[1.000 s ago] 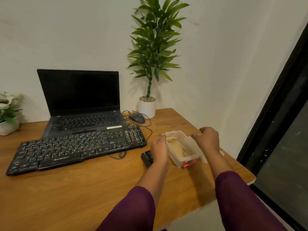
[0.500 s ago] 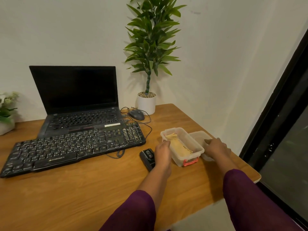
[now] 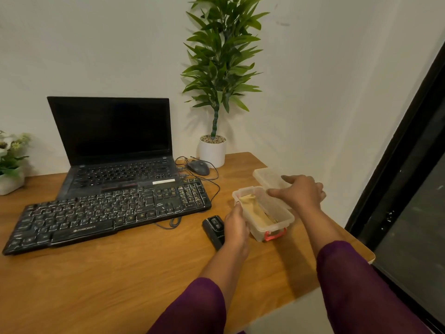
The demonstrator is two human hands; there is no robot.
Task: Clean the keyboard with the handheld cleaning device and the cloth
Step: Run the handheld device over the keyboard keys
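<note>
A black external keyboard (image 3: 106, 213) lies on the wooden desk in front of a laptop. A small black handheld cleaning device (image 3: 214, 229) lies right of the keyboard's front corner. Beside it stands a clear plastic box (image 3: 277, 213) with a red latch, holding a yellowish cloth (image 3: 255, 209). My left hand (image 3: 237, 224) rests against the box's left wall, between box and device. My right hand (image 3: 299, 192) hovers over the box's far right rim with fingers spread and nothing in it. The box's lid (image 3: 267, 175) lies on the desk behind it.
An open black laptop (image 3: 115, 145) stands behind the keyboard. A wired mouse (image 3: 198, 167) and a potted plant (image 3: 213, 148) sit at the back. A small flower pot (image 3: 9, 165) is at far left. The desk's right edge (image 3: 368, 256) is close to the box.
My right hand set the lid down behind the box and has come back over the box's rim. My left hand stays against the box.
</note>
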